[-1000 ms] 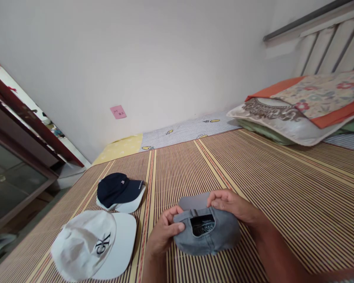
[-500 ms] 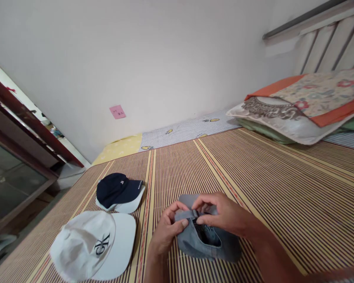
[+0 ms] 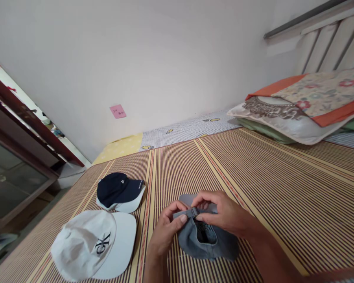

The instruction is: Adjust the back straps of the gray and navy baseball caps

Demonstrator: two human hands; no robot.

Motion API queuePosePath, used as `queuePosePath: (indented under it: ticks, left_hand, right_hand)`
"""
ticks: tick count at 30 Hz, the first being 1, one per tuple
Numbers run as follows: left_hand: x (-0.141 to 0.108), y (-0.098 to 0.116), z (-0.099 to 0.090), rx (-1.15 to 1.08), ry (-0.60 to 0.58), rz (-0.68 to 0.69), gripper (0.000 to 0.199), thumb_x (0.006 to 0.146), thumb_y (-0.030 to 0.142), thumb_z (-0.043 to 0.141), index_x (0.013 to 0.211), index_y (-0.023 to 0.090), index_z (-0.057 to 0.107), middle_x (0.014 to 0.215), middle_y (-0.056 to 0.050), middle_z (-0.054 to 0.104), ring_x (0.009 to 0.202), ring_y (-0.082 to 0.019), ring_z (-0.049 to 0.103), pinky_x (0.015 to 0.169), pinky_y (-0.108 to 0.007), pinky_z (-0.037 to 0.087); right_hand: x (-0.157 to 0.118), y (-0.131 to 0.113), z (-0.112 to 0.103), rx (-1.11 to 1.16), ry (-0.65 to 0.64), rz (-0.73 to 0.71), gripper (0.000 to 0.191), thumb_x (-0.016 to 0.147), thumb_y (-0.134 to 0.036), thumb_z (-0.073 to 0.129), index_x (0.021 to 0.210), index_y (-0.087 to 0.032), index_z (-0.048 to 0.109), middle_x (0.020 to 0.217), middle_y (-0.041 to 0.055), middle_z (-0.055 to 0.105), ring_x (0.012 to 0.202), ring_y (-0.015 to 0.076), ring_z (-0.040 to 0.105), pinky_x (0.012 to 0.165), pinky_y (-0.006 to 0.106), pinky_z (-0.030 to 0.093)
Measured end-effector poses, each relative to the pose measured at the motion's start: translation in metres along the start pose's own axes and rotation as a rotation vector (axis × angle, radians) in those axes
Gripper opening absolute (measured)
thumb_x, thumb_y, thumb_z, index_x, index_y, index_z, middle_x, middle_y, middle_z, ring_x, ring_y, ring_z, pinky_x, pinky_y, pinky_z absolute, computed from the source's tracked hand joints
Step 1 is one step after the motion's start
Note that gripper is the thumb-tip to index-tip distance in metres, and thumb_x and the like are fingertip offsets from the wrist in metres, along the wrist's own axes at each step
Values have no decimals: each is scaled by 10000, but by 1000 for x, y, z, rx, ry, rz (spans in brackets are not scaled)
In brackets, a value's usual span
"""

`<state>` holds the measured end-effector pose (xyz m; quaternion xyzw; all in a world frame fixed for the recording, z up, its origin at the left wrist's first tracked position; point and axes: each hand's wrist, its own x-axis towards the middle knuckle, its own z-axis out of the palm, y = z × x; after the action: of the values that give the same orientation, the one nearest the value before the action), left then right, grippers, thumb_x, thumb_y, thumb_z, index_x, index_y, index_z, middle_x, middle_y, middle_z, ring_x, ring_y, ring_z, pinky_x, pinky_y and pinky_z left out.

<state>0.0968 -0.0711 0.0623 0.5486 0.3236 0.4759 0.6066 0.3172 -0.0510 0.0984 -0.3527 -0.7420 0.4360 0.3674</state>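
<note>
A grey-blue cap point(image 3: 194, 243) rests on the striped mat point(image 3: 177, 169), its back opening facing me and its brim partly hidden behind my hands. My left hand point(image 3: 168, 224) pinches the left part of the cap's back strap point(image 3: 184, 214) between thumb and fingers. On the other side of the buckle, my right hand point(image 3: 220, 210) has thumb and fingers closed on the strap. To the left lies a white cap point(image 3: 82, 243) with dark letters. Beyond it, a navy cap point(image 3: 112, 190) sits on top of a pale cap point(image 3: 132, 205).
Pillows point(image 3: 271, 114) with a floral orange-edged cover point(image 3: 321, 94) lie at the far right, near a slatted headboard point(image 3: 330, 43). A pink note point(image 3: 118, 111) is on the white wall point(image 3: 177, 67). A glass-fronted cabinet point(image 3: 14, 181) stands at the left.
The strap end has slid left through the buckle, and the cap's back opening looks narrower. Both hands keep their grip, with my left hand shifted slightly left.
</note>
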Motion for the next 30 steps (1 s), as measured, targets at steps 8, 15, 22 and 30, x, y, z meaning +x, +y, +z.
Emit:
queuePosePath:
  ticks: [8, 15, 22, 30]
  left_hand:
    - [4, -3, 9, -67, 87, -117, 316, 819, 414, 809, 812, 182, 595, 734, 35, 536, 636, -90, 410, 598, -203, 329]
    - [5, 3, 15, -44, 98, -103, 308, 795, 392, 828, 754, 174, 614, 706, 40, 516, 635, -87, 402, 611, -198, 346]
    - [5, 5, 20, -121, 151, -137, 365, 740, 396, 871, 690, 164, 594, 664, 41, 538, 613, -86, 432, 596, -205, 345]
    - [5, 2, 18, -195, 151, -181, 376, 665, 374, 924, 704, 159, 618, 677, 35, 594, 601, -81, 490, 592, -201, 365]
  right_hand:
    - [1, 0, 0, 14, 8, -23, 196, 773, -111, 727, 914, -247, 735, 880, -29, 705, 855, 172, 625, 793, 291, 455]
    - [2, -2, 2, 16, 11, -44, 220, 762, -76, 709, 902, -243, 735, 871, -40, 706, 835, 152, 629, 775, 267, 452]
    - [1, -2, 4, -4, 11, -47, 229, 746, -60, 691, 886, -236, 733, 864, -35, 703, 816, 152, 620, 752, 268, 444]
    - [3, -5, 5, -8, -29, -40, 197, 747, -81, 693, 863, -233, 739, 836, -27, 668, 775, 154, 571, 714, 284, 415]
